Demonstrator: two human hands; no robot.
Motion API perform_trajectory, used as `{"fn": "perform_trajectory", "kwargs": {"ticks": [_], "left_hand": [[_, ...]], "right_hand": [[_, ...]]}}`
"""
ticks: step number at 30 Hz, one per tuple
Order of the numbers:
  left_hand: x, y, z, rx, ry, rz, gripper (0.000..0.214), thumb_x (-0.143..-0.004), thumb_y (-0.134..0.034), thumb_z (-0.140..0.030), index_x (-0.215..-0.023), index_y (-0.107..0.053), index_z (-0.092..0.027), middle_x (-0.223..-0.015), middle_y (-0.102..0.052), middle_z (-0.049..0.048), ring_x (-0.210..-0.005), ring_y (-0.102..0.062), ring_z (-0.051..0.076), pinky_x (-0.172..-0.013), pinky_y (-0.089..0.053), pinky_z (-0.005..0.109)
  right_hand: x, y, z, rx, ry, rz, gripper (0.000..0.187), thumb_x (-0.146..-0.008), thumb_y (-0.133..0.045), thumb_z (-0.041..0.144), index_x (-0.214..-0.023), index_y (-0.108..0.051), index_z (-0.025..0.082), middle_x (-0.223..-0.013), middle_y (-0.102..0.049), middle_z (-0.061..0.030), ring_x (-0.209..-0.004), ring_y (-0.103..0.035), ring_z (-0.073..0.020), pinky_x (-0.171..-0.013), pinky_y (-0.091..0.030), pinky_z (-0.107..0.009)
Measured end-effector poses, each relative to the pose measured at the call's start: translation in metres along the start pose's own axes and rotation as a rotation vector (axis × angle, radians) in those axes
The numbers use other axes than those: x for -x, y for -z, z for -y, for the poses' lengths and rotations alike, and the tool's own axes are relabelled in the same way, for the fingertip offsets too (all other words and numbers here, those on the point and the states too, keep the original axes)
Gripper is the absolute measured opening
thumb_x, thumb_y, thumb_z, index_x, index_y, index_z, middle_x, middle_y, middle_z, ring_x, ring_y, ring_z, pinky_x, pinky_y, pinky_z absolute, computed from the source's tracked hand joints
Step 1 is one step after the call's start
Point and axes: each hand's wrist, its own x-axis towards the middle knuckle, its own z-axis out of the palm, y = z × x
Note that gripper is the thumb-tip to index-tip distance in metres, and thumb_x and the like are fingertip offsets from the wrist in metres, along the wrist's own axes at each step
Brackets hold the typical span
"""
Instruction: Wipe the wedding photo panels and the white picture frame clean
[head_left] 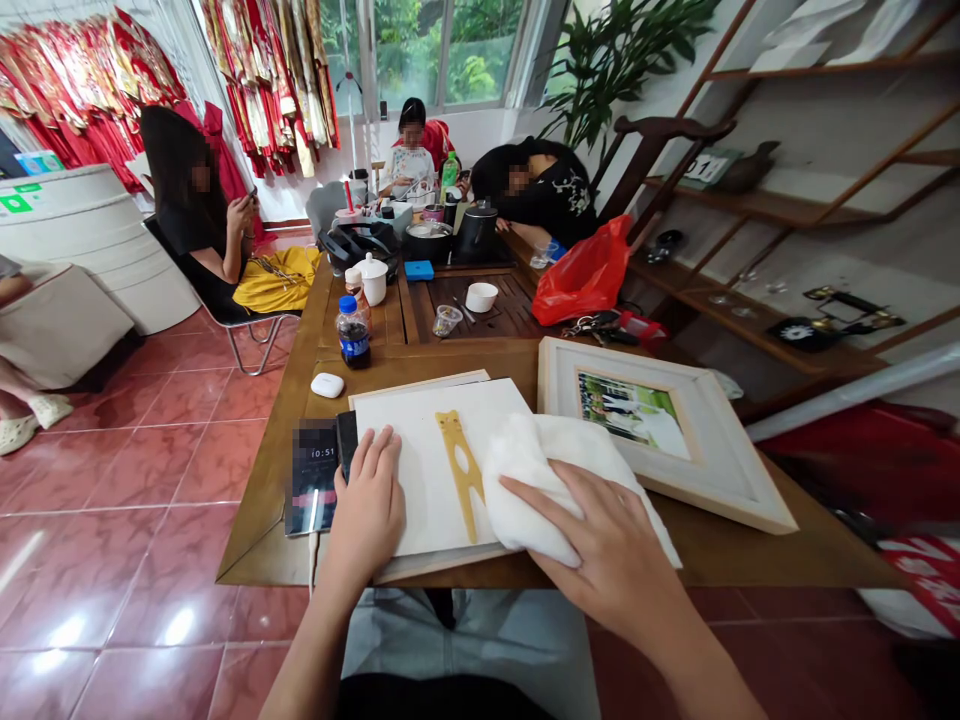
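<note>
My left hand (366,500) lies flat on a white board (405,480), its fingers spread and holding nothing. My right hand (592,530) presses down on a folded white cloth (540,490) at the board's right edge. Between them, a yellow cat-shaped cutout (459,470) lies on the board, its lower end close to the cloth. To the right stands a white-matted photo frame (667,430), tilted at an angle. Left of my left hand lies a phone (313,478) showing the time, with a black object (346,442) beside it.
All this sits on a wooden table (262,520). Farther along are a cola bottle (353,335), white earbuds case (328,385), wooden tea tray (495,310), and red plastic bag (583,272). Several people (195,220) sit around the far end. Red tile floor lies left.
</note>
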Motion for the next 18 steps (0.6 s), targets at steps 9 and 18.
{"fn": "perform_trajectory", "kwargs": {"ticks": [9,18], "left_hand": [[0.0,-0.001,-0.001,-0.026,0.001,0.004,0.055,-0.097,-0.029,-0.009,-0.15,-0.044,-0.019,-0.166,-0.035,0.012,-0.157,-0.024,0.027,-0.115,-0.032,0.07],[-0.001,0.001,0.0,-0.02,-0.027,0.01,0.055,-0.098,-0.03,-0.01,-0.15,-0.044,-0.021,-0.166,-0.036,0.0117,-0.157,-0.025,0.026,-0.114,-0.034,0.069]], "right_hand": [[-0.023,-0.005,0.034,-0.108,0.146,0.046,0.059,-0.087,-0.061,0.033,-0.146,-0.056,0.032,-0.14,-0.051,-0.0165,-0.126,-0.047,-0.0371,-0.101,-0.035,-0.055],[-0.04,-0.005,0.049,-0.201,0.262,0.111,0.063,-0.085,-0.067,0.043,-0.146,-0.056,0.035,-0.143,-0.053,-0.0157,-0.127,-0.046,-0.0382,-0.104,-0.031,-0.057]]}}
